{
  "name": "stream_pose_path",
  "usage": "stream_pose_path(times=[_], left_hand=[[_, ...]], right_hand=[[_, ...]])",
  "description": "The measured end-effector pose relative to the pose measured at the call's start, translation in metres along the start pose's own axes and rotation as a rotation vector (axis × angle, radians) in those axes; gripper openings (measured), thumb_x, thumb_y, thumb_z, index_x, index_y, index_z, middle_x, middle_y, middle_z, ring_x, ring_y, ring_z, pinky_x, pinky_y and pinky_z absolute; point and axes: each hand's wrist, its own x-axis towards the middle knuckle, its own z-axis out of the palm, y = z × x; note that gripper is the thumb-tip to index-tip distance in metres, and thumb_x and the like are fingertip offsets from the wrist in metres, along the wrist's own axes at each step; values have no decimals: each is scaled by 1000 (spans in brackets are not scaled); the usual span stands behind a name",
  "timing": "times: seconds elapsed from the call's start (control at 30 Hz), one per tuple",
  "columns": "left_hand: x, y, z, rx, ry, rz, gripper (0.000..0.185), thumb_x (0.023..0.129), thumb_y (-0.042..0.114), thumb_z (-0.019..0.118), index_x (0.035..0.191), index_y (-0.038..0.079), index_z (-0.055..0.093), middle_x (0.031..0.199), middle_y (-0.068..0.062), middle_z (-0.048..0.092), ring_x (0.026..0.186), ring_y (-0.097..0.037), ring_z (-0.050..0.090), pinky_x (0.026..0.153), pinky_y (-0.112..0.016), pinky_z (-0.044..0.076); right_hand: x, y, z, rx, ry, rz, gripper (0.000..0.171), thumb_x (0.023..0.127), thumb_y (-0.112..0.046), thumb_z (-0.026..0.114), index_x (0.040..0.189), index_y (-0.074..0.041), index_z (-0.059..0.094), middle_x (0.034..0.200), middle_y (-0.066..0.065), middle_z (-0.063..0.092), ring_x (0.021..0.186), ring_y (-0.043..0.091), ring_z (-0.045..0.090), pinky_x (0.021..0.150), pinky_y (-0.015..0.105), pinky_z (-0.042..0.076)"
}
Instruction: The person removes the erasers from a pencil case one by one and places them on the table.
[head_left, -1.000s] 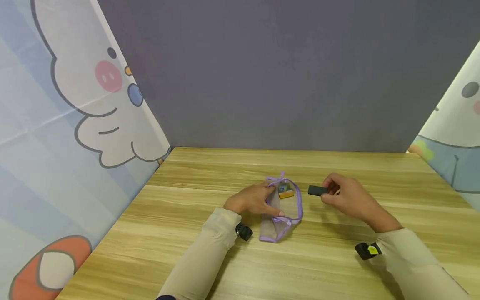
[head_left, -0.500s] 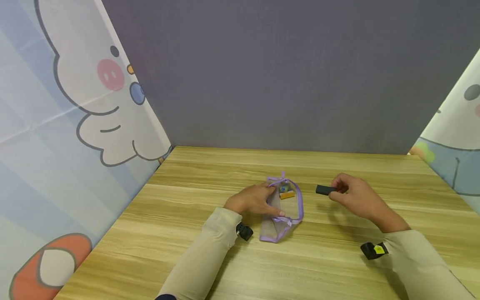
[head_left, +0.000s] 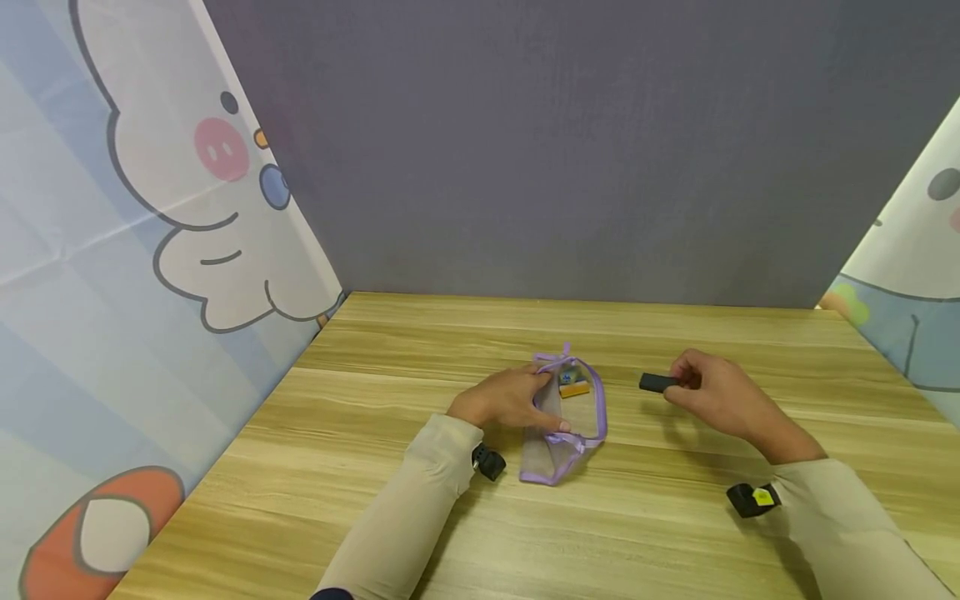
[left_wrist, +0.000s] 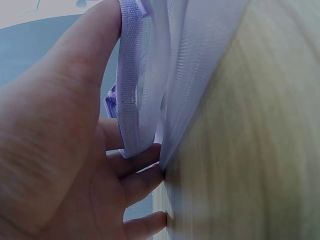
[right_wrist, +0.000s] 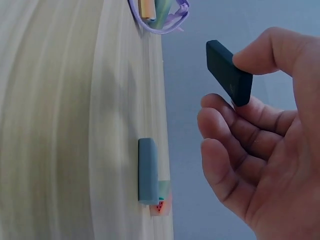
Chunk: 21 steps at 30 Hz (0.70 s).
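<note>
A mesh pouch (head_left: 561, 446) with purple trim lies at the table's middle. My left hand (head_left: 550, 402) grips its rim and holds the mouth open, thumb on one side of the trim and fingers on the other. In the left wrist view the left hand (left_wrist: 107, 135) curls round the pouch (left_wrist: 172, 75). An orange piece (head_left: 573, 389) and a small blue one show inside. To the right of the pouch, my right hand (head_left: 677, 384) pinches a small black block (head_left: 656, 382) a little above the table. The right wrist view shows that black block (right_wrist: 229, 72) between thumb and fingers of the right hand (right_wrist: 223, 86).
A grey-blue block (right_wrist: 148, 170) lies on the wooden table (head_left: 450, 533), with a small watermelon-print piece (right_wrist: 161, 205) beside it. A grey wall stands behind the table, with cartoon-print curtains (head_left: 112, 250) at both sides. Black wrist cameras (head_left: 752, 499) sit on my cuffs.
My right hand has carried the black block a little to the right, away from the pouch. The left hand and the pouch have stayed put.
</note>
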Motion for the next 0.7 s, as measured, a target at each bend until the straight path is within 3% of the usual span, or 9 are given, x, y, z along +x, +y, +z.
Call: stream_pose_path(times=[0.37, 0.7], left_hand=[[0, -2, 1, -36, -10, -6, 108, 80, 79, 61, 160, 15, 27, 165, -7, 22, 147, -26, 30, 116, -38, 31], [1, -3, 1, -43, -5, 1, 107, 80, 78, 62, 160, 14, 27, 164, -10, 23, 147, -26, 30, 116, -38, 31]], right_hand=[[1, 8, 3, -17, -23, -21, 19, 86, -14, 72, 97, -4, 61, 85, 1, 63, 75, 16, 56, 60, 28, 45], [0, 14, 4, 1, -86, -25, 18, 87, -12, 73, 96, -3, 60, 81, 0, 63, 71, 15, 55, 57, 28, 44]])
